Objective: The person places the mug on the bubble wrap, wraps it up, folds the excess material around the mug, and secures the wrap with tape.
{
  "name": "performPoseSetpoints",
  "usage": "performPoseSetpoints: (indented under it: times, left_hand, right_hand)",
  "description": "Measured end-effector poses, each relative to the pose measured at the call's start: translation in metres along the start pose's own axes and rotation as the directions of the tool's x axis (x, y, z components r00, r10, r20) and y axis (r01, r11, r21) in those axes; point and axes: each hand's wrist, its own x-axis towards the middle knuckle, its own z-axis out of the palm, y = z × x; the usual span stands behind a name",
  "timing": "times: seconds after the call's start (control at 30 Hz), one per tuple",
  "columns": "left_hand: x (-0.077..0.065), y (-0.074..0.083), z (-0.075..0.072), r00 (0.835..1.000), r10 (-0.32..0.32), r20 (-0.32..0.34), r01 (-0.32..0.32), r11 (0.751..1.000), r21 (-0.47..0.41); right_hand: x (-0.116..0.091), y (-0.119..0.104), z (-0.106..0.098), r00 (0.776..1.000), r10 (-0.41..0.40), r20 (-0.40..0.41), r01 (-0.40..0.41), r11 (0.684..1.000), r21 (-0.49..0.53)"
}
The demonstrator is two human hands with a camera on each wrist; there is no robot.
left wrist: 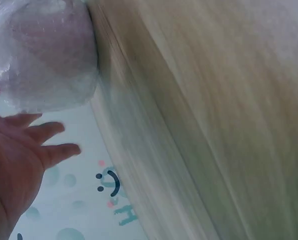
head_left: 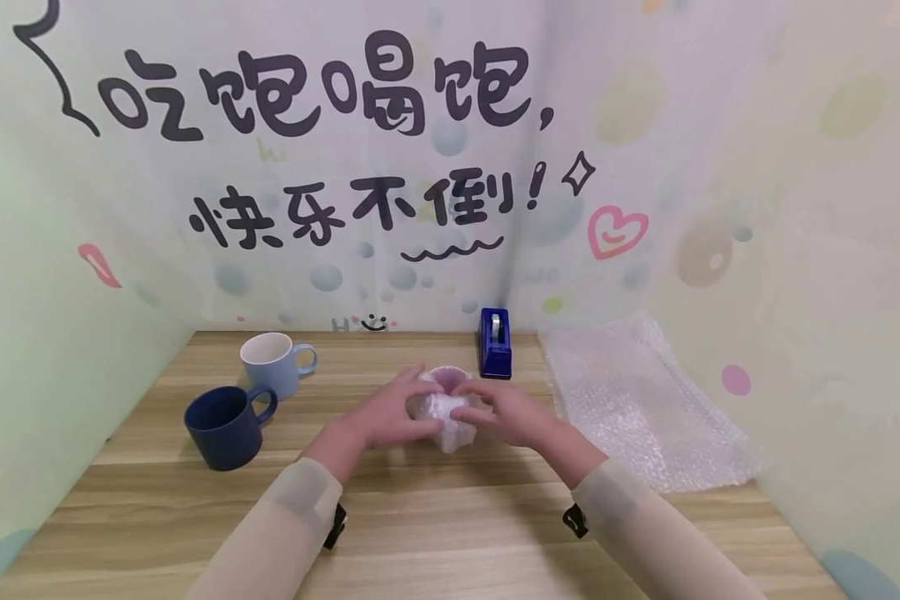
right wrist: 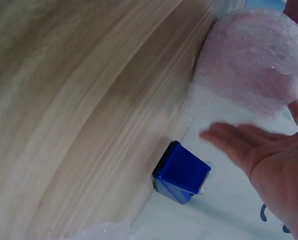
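Note:
A pink cup (head_left: 453, 433) wrapped in bubble wrap stands on the table in front of me, between my hands. Its pink inside shows at the top in the head view; any handle is hidden. My left hand (head_left: 387, 413) holds the left side, thumb at the front and index finger near the rim, while its other fingers spread away from the wrap in the left wrist view. From the right, my right hand (head_left: 512, 414) pinches the wrap near the rim with thumb and index finger. Its remaining fingers extend below the wrapped cup (right wrist: 249, 60) in the right wrist view.
A light blue mug (head_left: 270, 371) and a dark blue mug (head_left: 223, 433) stand at the left. Behind the cup is a blue tape dispenser (head_left: 495, 354). Bubble wrap sheeting (head_left: 645, 408) lies along the right side, against the wall. A printed cloth (head_left: 450, 292) hangs at the back.

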Motion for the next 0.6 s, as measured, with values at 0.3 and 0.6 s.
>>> performPoseSetpoints:
  times: [0.3,0.6]
  left_hand:
    - [0.01,-0.003,0.008,1.0,-0.013,-0.027,0.009,0.991,-0.131]
    - [0.013,-0.002,0.008,1.0,-0.009,-0.026,0.007,0.997,-0.071]
  right_hand:
    - [0.008,0.008,0.001,1.0,-0.019,0.016,0.019,0.999,0.051]
    - [0.011,0.005,0.001,0.996,-0.091,0.002,0.091,0.993,-0.074]
